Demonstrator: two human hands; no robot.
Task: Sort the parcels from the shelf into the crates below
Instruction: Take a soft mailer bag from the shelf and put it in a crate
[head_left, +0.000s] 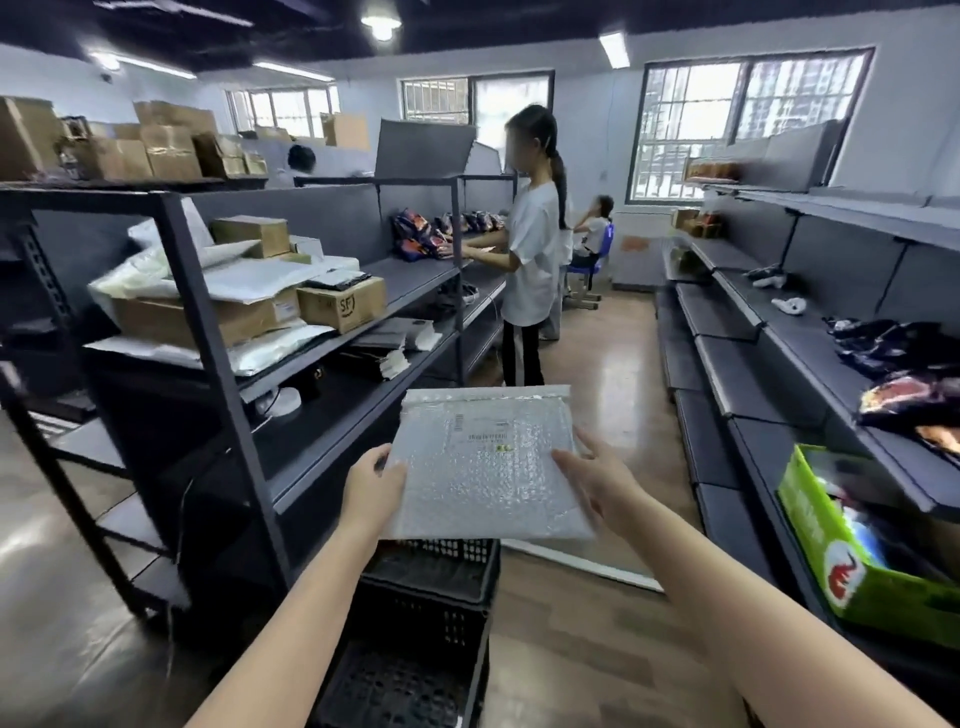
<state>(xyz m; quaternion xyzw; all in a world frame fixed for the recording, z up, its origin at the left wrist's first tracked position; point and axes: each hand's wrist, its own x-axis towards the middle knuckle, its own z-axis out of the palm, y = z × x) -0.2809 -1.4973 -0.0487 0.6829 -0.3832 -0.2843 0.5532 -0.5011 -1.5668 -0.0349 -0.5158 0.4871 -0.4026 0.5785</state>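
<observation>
A flat bubble parcel (483, 467) is held up in the air. It is over the black crates (426, 613) on the floor (571, 623) and just beside the shelf (205, 322). Its left edge is grasped by the left grip (371, 486), with the thumb laid on top. Its right edge is grasped the same way by the right grip (597, 480). Nothing else is held.

Only the edges are pinched, and the bubble skin looks smooth and slippery. If one grip is let go too soon, the parcel could be tipped and slid out of the other one. Then it could be dropped on the floor and not in a crate.

The parcel is wide and looks floppy. If it is let down crooked, a corner could be caught on a crate rim. It could be left hanging half in and half out.

Two crates seem to be set close together, one behind the other. The small label (480, 435) has to be read first, and it is too blurred here to be made out. If it is skipped or read wrong, the parcel could be put in the wrong crate and the sorting would be spoiled.

More parcels (249, 317) are piled loosely on the shelf. If the pile is bumped, some could be knocked down.
</observation>
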